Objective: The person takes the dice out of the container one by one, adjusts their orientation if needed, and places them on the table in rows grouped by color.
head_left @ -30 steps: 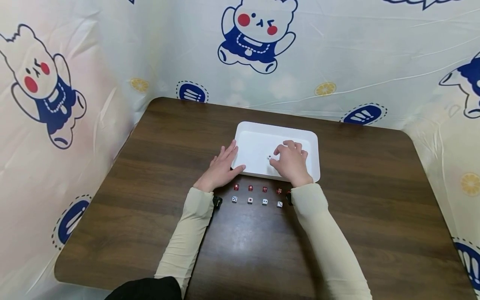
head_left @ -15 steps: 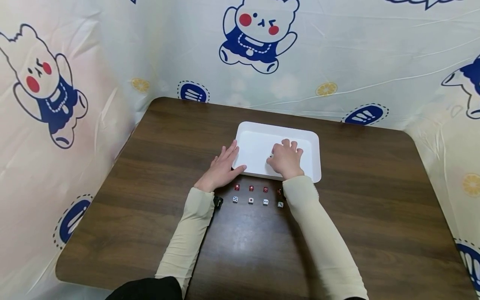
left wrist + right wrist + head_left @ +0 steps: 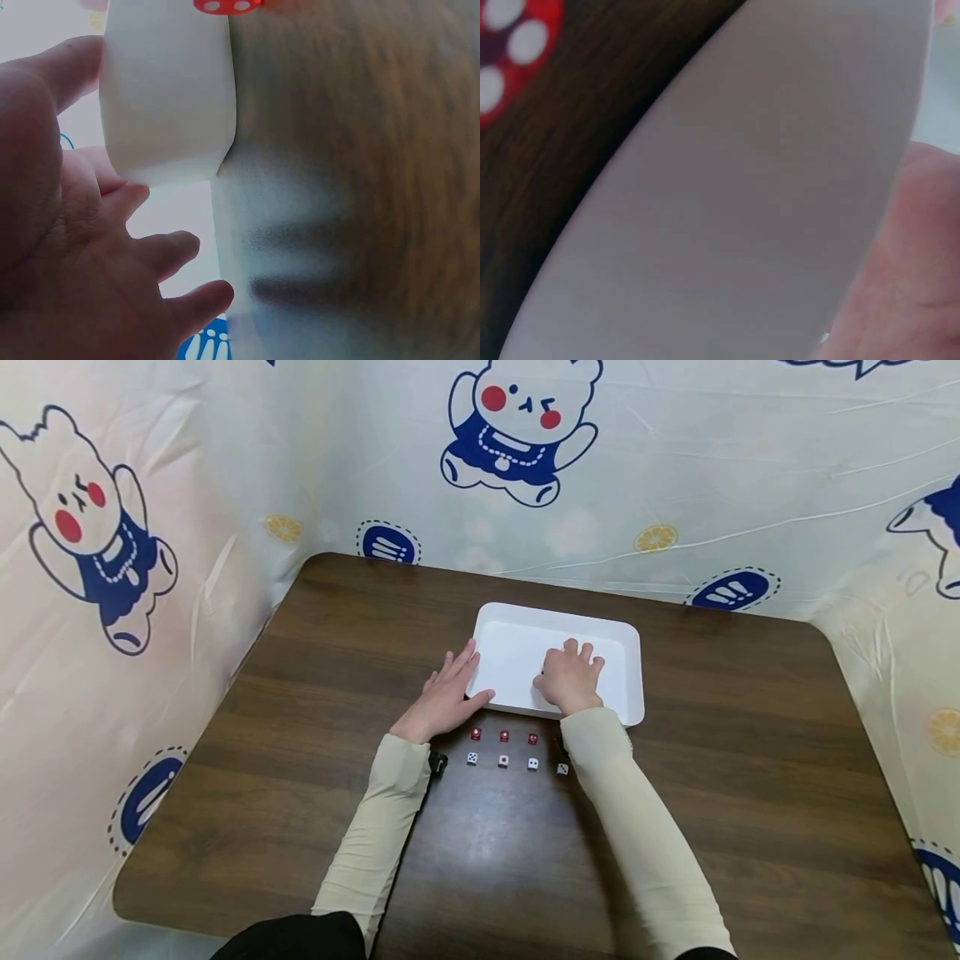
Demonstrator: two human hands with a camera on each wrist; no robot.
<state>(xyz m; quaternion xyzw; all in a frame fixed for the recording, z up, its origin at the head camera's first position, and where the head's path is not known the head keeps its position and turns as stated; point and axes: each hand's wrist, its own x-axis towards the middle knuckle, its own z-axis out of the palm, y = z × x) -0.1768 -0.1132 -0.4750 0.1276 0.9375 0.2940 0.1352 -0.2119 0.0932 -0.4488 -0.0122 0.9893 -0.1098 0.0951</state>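
A shallow white tray (image 3: 510, 647) lies on the wooden table. My left hand (image 3: 442, 697) rests with fingers spread against its left end, the thumb at the near rim; the left wrist view shows this hand (image 3: 90, 247) beside the tray wall (image 3: 165, 90). Over the tray floor, my right hand (image 3: 572, 681) pinches a small white die (image 3: 542, 673) between thumb and index finger, its other fingers raised. The die is mostly hidden by the fingers. From the right wrist, the tray's outer wall (image 3: 727, 187) covers much of this hand (image 3: 907, 277).
In front of the tray, red dice (image 3: 504, 736) form a row, its right end hidden by the right sleeve (image 3: 600, 739). Nearer lies a row of several white dice (image 3: 502, 761). A printed curtain (image 3: 360, 460) surrounds the table (image 3: 360, 643) behind and at the sides.
My right hand has moved slightly left and down onto the white die, its thumb and index finger closing around it. My left hand stays at the tray's left end.
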